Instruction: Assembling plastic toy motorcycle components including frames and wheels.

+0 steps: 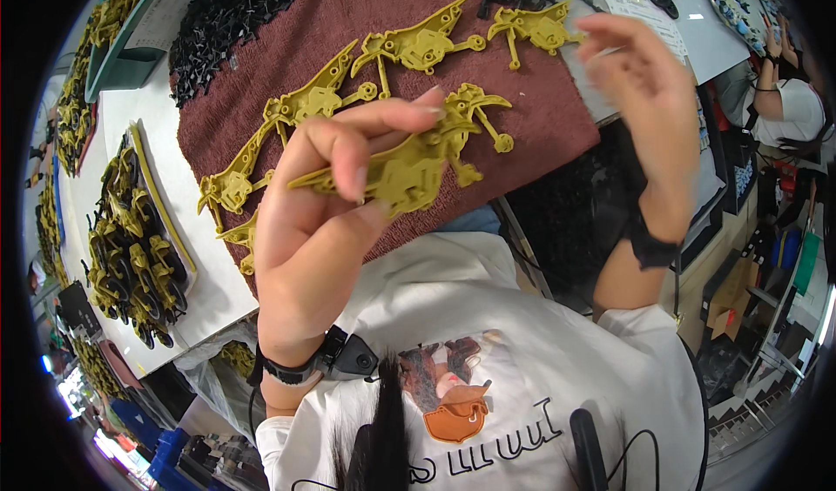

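My left hand holds a yellow plastic shell piece, pinched between thumb and fingers above the towel. Its shape is long and pointed, with ribs and round posts; part of it lies behind the fingers. My right hand is raised at the far right corner of the towel and smeared by motion. Its fingertips are close to the rightmost yellow shell piece; contact cannot be made out. More such pieces lie in a curved row, among them one at the far middle and one at the left.
A reddish-brown towel covers the white table. Small black parts are heaped along its far edge. Yellow-and-black assemblies pile up at left, below a green bin. Another person sits at far right.
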A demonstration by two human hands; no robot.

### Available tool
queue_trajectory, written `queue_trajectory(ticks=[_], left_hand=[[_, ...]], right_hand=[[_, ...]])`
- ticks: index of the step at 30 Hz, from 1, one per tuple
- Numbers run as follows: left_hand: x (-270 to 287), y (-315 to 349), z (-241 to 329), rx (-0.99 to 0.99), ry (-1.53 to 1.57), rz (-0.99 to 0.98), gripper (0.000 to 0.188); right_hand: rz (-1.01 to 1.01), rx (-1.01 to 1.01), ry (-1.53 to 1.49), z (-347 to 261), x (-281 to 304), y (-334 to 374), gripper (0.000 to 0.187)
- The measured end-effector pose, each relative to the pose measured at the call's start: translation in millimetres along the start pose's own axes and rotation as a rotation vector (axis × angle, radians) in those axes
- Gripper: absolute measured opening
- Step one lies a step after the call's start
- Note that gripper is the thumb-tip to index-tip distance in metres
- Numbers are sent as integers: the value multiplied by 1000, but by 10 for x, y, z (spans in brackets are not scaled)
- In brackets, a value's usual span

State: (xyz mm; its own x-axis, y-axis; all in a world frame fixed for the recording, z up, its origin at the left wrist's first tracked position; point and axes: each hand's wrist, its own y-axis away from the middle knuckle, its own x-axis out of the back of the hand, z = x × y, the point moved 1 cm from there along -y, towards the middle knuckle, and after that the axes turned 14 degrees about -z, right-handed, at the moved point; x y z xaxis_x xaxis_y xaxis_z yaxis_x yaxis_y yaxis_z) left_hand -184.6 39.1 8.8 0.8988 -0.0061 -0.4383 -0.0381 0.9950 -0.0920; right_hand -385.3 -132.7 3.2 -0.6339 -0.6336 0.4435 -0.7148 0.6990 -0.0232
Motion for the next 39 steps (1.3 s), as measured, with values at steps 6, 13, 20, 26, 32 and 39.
queue_trajectory(ticks=[6,13,20,26,32,39], left_hand=[[-156,-136,-151,-36,-47,-123,34],[10,-187,-299,119,-1662,-79,50],[-58,-283,73,236,-1637,-135,51],[-280,-1223,524,-128,-1617,-592,26],[-56,-2971,-356,-378,-1725,-559,32],[-267,-3282,-546,-117,-1867,-496,27]], right_hand=[[-288,-66,-411,-247,-331,164,47],[-151,-166,-262,305,193,68,29],[7,73,487,91,29,25,33],[179,77,567,658,1278,-153,40],[60,-75,886,845,1317,-542,30],[155,-151,669,828,1300,-318,20]])
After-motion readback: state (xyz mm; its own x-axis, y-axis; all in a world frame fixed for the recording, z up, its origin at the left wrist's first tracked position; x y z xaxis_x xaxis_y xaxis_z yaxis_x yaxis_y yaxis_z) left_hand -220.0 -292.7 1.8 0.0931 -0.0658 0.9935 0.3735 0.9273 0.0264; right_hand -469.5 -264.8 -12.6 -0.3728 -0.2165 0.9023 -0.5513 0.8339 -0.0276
